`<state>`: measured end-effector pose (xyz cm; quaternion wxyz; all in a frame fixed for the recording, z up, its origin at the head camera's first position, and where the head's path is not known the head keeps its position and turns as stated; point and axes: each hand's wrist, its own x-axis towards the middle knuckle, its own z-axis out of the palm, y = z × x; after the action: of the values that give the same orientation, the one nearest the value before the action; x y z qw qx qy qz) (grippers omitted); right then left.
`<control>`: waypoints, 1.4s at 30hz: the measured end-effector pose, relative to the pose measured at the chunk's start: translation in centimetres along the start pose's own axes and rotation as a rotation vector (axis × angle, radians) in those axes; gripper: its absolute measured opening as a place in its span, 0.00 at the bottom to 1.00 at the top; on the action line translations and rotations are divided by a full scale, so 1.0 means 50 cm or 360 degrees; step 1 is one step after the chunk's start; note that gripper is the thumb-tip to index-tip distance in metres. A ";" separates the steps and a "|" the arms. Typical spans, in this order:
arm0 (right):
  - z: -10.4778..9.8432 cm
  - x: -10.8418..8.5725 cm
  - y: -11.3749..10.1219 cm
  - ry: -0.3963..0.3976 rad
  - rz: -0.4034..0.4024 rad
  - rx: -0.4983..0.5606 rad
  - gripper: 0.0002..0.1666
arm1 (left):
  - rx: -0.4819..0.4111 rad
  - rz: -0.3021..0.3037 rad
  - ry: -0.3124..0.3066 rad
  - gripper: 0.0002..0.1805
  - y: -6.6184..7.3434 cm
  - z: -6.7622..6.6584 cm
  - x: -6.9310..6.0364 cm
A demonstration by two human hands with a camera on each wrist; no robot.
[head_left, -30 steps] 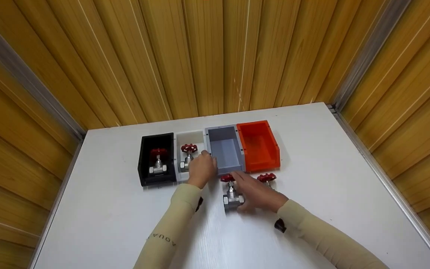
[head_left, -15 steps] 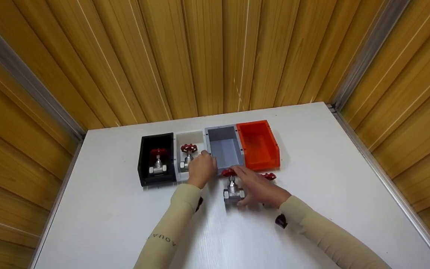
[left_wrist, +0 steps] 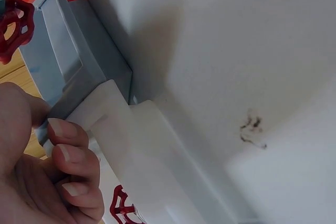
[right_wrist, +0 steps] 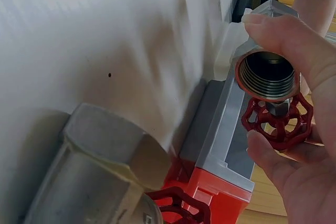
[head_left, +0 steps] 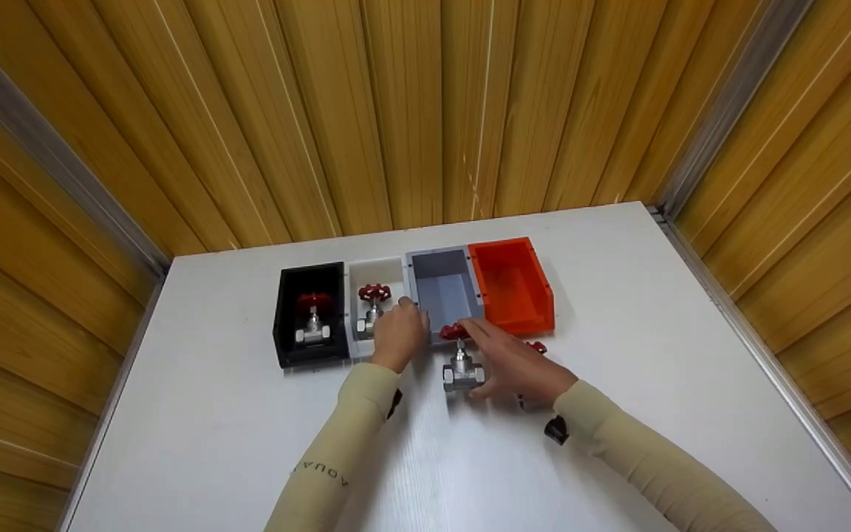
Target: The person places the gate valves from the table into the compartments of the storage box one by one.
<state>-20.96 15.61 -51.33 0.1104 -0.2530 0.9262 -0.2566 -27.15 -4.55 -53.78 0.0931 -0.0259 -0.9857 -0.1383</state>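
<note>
Valve with a red wheel point(head_left: 461, 372) is near the middle of the head frame, a little right and down, in the right hand point(head_left: 518, 362). Its wheel is toward the top of the frame, and its silver pipe part goes from side to side. The right thumb and fingers are bent and grip it: in the right wrist frame, the thumb is on the silver part at the upper right, and a finger is on the wheel lower down. That frame also shows the round end of the pipe, with screw lines inside. Just above the valve in the head frame is the grey bin point(head_left: 446, 297); I cannot tell if the two touch.

The left hand point(head_left: 401, 332) is to the left of the valve. Its fingers are curled and pinch the edge where the grey bin meets the white bin point(head_left: 375, 267).

A second valve point(right_wrist: 94, 171) looks big at the lower left of the right wrist frame; in the head frame the right hand hides most of it. A third valve point(head_left: 374, 299) is in the white bin, and a fourth valve point(head_left: 313, 325) is in the black bin point(head_left: 283, 318), at the left end of the row. The orange bin point(head_left: 512, 295) is at the right end. All the bins sit on a white table point(head_left: 196, 443)
</note>
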 end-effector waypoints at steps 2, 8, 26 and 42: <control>-0.002 0.002 0.001 -0.0005 0.0003 -0.0006 0.68 | 0.0004 0.0009 0.0027 0.19 0.000 0.001 0.000; -0.010 0.009 -0.001 0.0013 0.0008 0.0012 0.67 | 0.0003 0.0000 0.0008 0.19 0.000 0.002 0.000; -0.023 0.033 0.009 0.0053 0.0041 0.0040 0.67 | -0.0005 0.0009 0.0090 0.17 -0.001 0.003 -0.004; -0.027 0.050 0.024 0.0059 0.0072 0.0055 0.67 | -0.0008 0.0008 0.0067 0.18 0.001 0.001 -0.006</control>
<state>-24.04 15.77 -51.01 0.1034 -0.2251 0.9290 -0.2748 -26.88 -4.47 -53.87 0.1141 -0.0256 -0.9831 -0.1411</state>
